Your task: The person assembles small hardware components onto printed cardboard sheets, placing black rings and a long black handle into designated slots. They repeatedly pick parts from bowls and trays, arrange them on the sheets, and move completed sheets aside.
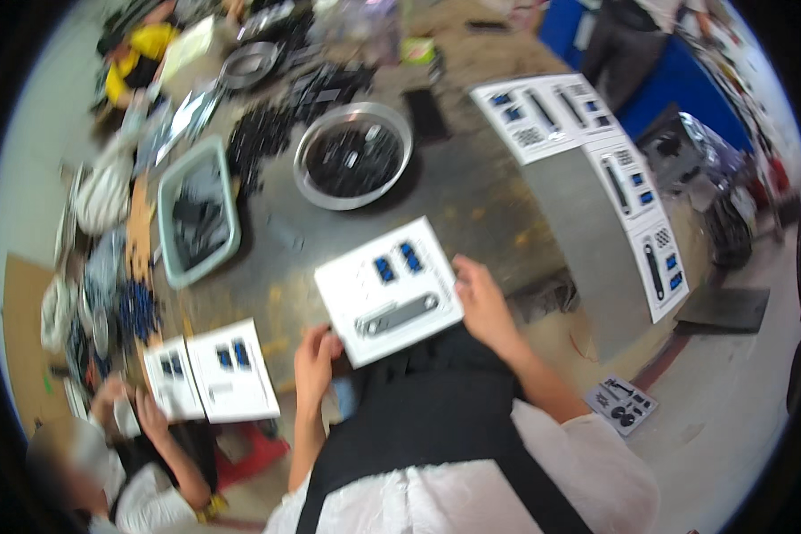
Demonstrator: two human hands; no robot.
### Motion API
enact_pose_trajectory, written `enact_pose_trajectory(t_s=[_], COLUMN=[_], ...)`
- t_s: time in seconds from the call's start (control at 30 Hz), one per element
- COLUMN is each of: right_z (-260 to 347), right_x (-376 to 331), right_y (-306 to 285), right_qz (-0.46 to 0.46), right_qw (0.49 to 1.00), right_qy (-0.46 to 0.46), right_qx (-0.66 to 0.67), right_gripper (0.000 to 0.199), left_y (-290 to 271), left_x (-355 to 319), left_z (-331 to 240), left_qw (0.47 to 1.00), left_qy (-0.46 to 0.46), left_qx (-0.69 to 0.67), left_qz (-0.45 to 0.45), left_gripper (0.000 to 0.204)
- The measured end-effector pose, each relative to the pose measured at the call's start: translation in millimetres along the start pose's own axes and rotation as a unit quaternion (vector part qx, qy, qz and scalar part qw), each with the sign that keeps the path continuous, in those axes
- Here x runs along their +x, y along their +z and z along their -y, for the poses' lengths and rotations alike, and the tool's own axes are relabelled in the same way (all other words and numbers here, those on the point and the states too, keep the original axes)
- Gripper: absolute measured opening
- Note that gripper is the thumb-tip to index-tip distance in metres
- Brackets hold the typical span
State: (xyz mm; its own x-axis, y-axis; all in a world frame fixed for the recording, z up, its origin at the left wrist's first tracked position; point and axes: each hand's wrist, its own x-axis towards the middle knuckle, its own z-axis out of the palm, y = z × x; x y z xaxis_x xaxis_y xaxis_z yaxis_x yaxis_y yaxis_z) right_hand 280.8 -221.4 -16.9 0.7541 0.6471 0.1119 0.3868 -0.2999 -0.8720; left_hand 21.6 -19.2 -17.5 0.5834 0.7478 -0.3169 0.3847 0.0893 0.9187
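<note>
A white card (390, 294) lies face up between my two hands, just over the table's near edge. It shows two blue-and-black pieces at its upper part and a long grey bar with rounded ends below; I cannot tell whether these are printed or attached. My left hand (315, 356) grips the card's lower left edge, fingers bent at its side. On the right edge, my right hand (481, 298) pinches it, with some fingers hidden underneath.
Beyond the card stand a metal bowl (316, 182) of black pieces and a pale green bin (234, 227). More cards (587, 147) lie along the right on a grey sheet (565, 218). At lower left a co-worker (151, 498) sits by two similar cards (262, 392).
</note>
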Motion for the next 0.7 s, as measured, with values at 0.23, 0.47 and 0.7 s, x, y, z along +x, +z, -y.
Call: enact_pose_trajectory(t_s=[0.23, 0.47, 0.7], right_z=[-10, -22, -54], right_x=[25, 22, -1], right_y=[-8, -47, -117], right_qz=[0.014, -0.078, -0.200], right_qw=[0.986, 0.980, 0.967], right_qy=[0.113, 0.132, 0.143], right_qx=[0.118, 0.125, 0.059], right_gripper=[0.031, 0.027, 0.024], left_y=[5, 57, 140], left_x=[26, 35, 63], left_z=[14, -23, -56], left_qw=[0.999, 0.996, 0.983], left_qy=[-0.018, -0.018, 0.037], left_qx=[-0.016, -0.010, 0.042], left_qz=[0.027, 0.089, 0.176], left_gripper=[0.032, 0.034, 0.033])
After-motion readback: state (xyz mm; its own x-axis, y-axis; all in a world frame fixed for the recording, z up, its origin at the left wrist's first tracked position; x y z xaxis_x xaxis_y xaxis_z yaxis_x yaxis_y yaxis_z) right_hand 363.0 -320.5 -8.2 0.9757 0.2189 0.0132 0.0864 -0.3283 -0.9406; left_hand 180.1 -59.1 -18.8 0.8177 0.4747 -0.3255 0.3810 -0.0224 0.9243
